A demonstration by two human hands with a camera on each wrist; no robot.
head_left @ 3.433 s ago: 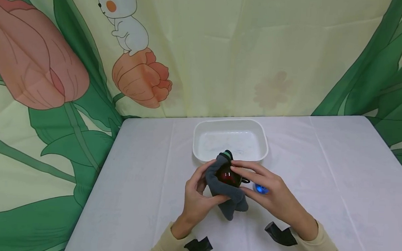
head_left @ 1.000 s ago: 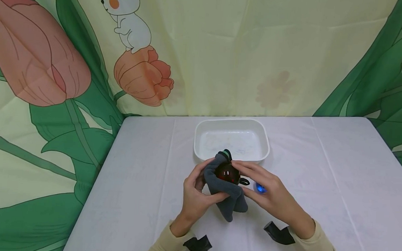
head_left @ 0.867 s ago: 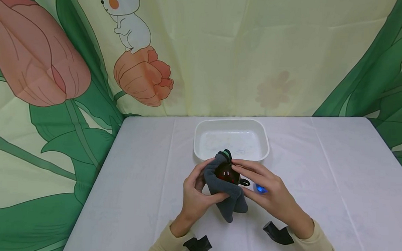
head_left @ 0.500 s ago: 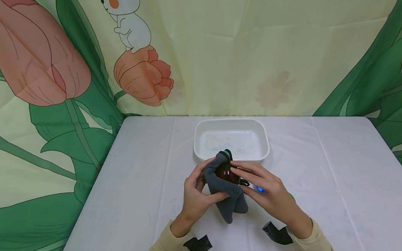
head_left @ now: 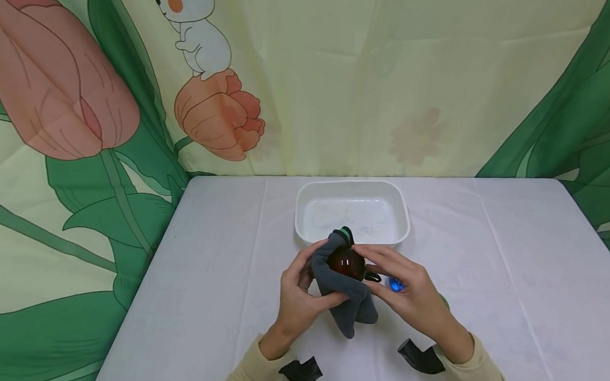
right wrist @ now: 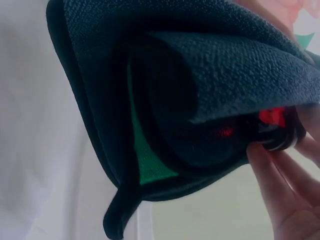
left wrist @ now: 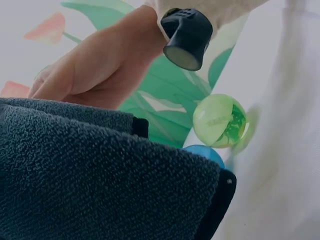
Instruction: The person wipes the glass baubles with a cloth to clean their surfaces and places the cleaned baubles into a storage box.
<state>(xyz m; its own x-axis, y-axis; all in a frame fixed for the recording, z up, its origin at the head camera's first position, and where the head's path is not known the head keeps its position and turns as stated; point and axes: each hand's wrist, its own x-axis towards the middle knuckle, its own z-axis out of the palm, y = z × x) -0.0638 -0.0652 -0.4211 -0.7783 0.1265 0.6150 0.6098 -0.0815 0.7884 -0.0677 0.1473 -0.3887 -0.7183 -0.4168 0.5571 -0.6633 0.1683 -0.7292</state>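
A dark red, glossy ball (head_left: 347, 263), see-through in places, sits in a folded dark grey cloth (head_left: 352, 304) with black edging and a green patch (right wrist: 150, 155). My left hand (head_left: 303, 297) grips the cloth from the left, thumb across its front fold. My right hand (head_left: 412, 287) pinches the ball's right side between fingertips and thumb, beside a black hanging loop (head_left: 373, 277). In the right wrist view the ball (right wrist: 272, 117) shows red under the cloth's fold; the rest of it is covered. The bundle is held in front of the white tray.
A white rectangular tray (head_left: 303, 232) stands behind the hands. A blue ball (head_left: 395, 284) lies on the white-covered table (head_left: 221, 277), partly behind my right hand. A green ball (left wrist: 215, 120) lies near it, mostly hidden by that hand in the head view.
The cloth and ball stay in nearly the same place throughout. My right fingertips shift slightly over the ball, and more of its front shows now than half a second ago.
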